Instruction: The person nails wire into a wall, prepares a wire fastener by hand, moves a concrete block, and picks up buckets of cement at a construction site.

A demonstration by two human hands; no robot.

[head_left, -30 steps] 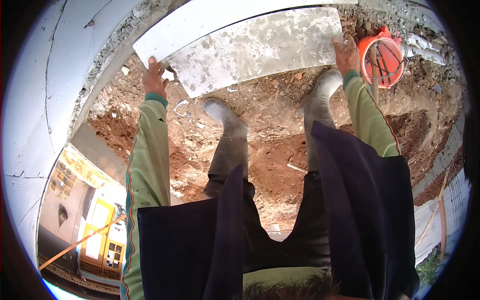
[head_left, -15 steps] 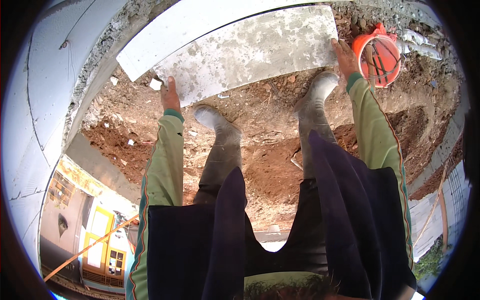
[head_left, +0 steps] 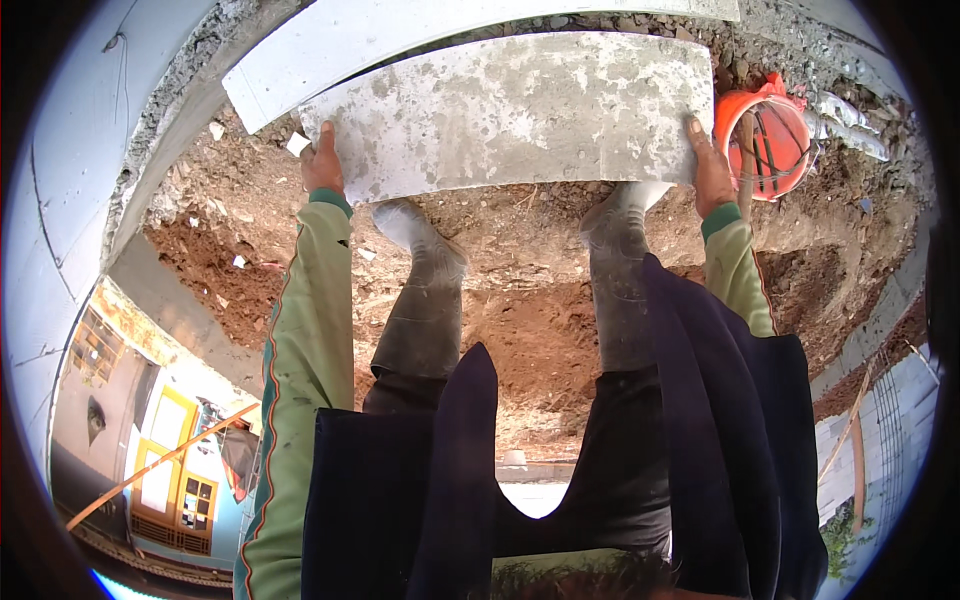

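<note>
A long, flat, pale board (head_left: 530,115) mottled with grey cement spans the space between my hands, just above my boots. At its left end my left hand (head_left: 322,162) is closed on the edge, thumb on the upper face and fingers hidden. My right hand (head_left: 710,172) grips the right end the same way, its thumb showing on the face. The board's near edge covers the toe of my right boot (head_left: 618,240) in part. Beyond it lies a second, whiter board (head_left: 400,55), whose left end sticks out past the first one.
An orange bucket (head_left: 735,110) holding dark rods and a wooden handle stands just right of my right hand. My left boot (head_left: 415,245) is on rubble-strewn brown soil (head_left: 530,330). A pale wall (head_left: 75,160) with a rough concrete edge runs along the left.
The gripped board has come up and toward me, tilting so more of its face shows, and a gap has widened from the white board. Both hands moved with it; my right thumb now lies on its face.
</note>
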